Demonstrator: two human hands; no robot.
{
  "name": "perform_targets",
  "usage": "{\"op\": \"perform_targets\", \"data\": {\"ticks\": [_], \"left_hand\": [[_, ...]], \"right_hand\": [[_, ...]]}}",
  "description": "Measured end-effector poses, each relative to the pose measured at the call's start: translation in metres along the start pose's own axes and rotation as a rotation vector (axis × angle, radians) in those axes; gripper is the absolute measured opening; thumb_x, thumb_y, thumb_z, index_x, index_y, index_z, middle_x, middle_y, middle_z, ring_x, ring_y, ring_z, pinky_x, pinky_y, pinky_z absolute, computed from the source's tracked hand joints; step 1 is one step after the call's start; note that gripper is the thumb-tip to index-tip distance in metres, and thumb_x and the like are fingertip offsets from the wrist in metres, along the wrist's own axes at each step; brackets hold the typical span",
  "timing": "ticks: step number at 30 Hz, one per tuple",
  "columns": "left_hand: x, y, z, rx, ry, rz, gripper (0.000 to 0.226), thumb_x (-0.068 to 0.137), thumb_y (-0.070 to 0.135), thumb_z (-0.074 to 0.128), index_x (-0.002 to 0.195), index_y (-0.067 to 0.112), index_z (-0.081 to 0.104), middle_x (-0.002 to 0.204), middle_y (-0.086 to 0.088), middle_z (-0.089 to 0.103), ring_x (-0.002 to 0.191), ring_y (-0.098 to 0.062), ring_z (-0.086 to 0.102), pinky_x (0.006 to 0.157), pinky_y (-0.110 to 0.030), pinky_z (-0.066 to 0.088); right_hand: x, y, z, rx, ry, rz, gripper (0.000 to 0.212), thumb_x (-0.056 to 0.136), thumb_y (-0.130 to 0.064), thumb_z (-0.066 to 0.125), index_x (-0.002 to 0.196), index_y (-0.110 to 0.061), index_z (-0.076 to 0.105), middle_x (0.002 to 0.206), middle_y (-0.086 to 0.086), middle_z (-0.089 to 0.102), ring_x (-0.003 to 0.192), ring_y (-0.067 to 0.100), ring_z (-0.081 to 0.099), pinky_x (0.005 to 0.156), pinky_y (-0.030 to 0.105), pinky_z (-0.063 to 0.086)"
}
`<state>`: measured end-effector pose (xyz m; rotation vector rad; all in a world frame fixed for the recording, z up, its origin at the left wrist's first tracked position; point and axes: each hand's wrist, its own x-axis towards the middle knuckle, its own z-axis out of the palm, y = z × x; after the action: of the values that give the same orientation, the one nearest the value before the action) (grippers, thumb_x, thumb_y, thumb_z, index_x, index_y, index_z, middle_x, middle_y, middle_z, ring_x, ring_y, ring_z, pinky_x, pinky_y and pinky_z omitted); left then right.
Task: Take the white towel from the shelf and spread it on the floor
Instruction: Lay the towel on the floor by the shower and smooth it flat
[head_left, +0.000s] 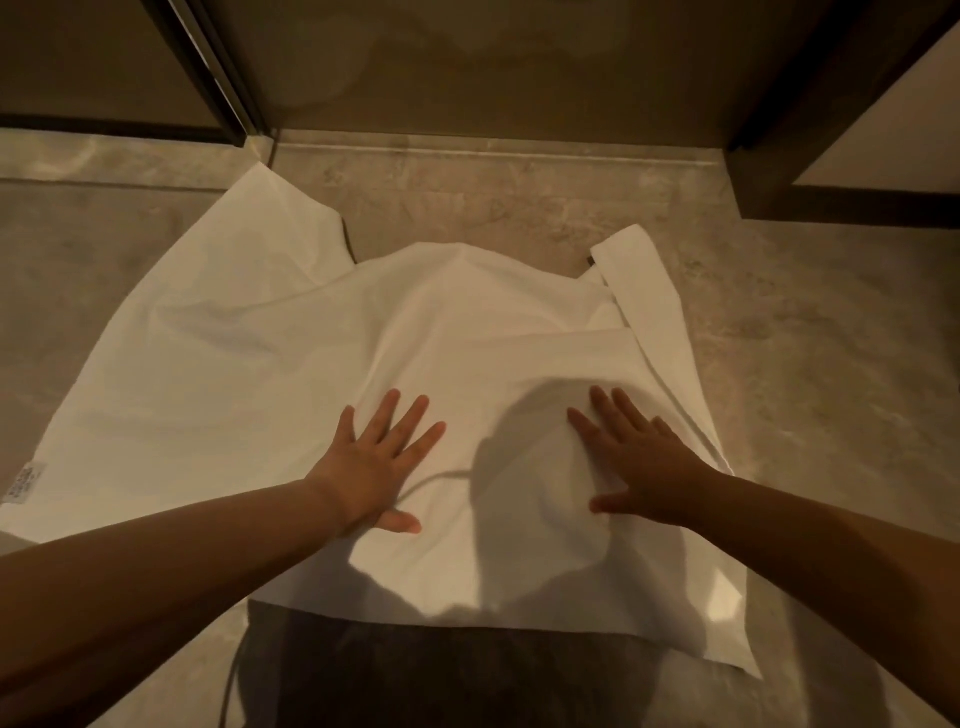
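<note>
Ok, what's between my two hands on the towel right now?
Only the white towel itself, shadowed and slightly rumpled, lies between the left hand and right hand, per the head view.

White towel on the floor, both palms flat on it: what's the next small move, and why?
Probably slide the right hand forward to the folded-over flap at the far right and flip it outward. The white towel lies mostly flat on the floor, but that strip doubles back over itself.

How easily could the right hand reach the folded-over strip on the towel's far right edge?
Likely yes. The right hand lies flat on the towel, just nearer than the folded-over strip; only bare cloth lies between them, and nothing covers the strip.
</note>
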<state>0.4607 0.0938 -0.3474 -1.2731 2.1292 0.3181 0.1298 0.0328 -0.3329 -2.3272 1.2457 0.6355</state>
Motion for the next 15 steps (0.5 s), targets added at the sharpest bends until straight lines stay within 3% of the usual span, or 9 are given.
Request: {"op": "perform_targets", "data": {"ticks": [3, 5, 9, 15], "left_hand": [[0.002, 0.0, -0.005, -0.003, 0.108, -0.025, 0.1, 0.075, 0.081, 0.015, 0.132, 0.021, -0.042, 0.144, -0.013, -0.041, 0.132, -0.039, -0.034, 0.108, -0.063, 0.001], [0.009, -0.004, -0.015, -0.031, 0.222, -0.057, 0.092, 0.078, 0.078, 0.009, 0.135, 0.022, -0.039, 0.149, -0.011, -0.035, 0.136, -0.035, -0.03, 0.11, -0.059, -0.003], [0.039, -0.013, -0.045, -0.073, 0.337, -0.078, 0.083, 0.086, 0.07, 0.011, 0.137, 0.023, -0.034, 0.151, -0.007, -0.029, 0.14, -0.03, -0.024, 0.112, -0.05, -0.008], [0.077, -0.011, -0.061, -0.113, 0.301, -0.087, 0.078, 0.09, 0.064, 0.015, 0.14, 0.021, -0.027, 0.154, -0.008, -0.024, 0.141, -0.029, -0.021, 0.113, -0.05, -0.004]], "right_hand": [[0.003, 0.003, -0.008, -0.031, 0.126, -0.026, 0.088, 0.086, -0.058, 0.047, 0.148, -0.023, -0.005, 0.157, 0.008, -0.007, 0.144, 0.025, -0.005, 0.116, 0.043, 0.009], [0.01, 0.006, -0.018, -0.03, 0.241, -0.028, 0.075, 0.091, -0.046, 0.045, 0.148, -0.011, 0.01, 0.156, 0.015, 0.011, 0.143, 0.028, 0.009, 0.117, 0.036, 0.008], [0.027, 0.011, -0.037, 0.067, 0.304, 0.031, 0.067, 0.091, -0.024, 0.05, 0.147, -0.011, 0.016, 0.155, 0.014, 0.013, 0.143, 0.029, 0.012, 0.114, 0.037, 0.016], [0.052, 0.026, -0.053, 0.015, 0.299, 0.072, 0.064, 0.091, -0.021, 0.045, 0.146, -0.005, 0.016, 0.154, 0.018, 0.015, 0.142, 0.033, 0.011, 0.114, 0.042, 0.019]]}}
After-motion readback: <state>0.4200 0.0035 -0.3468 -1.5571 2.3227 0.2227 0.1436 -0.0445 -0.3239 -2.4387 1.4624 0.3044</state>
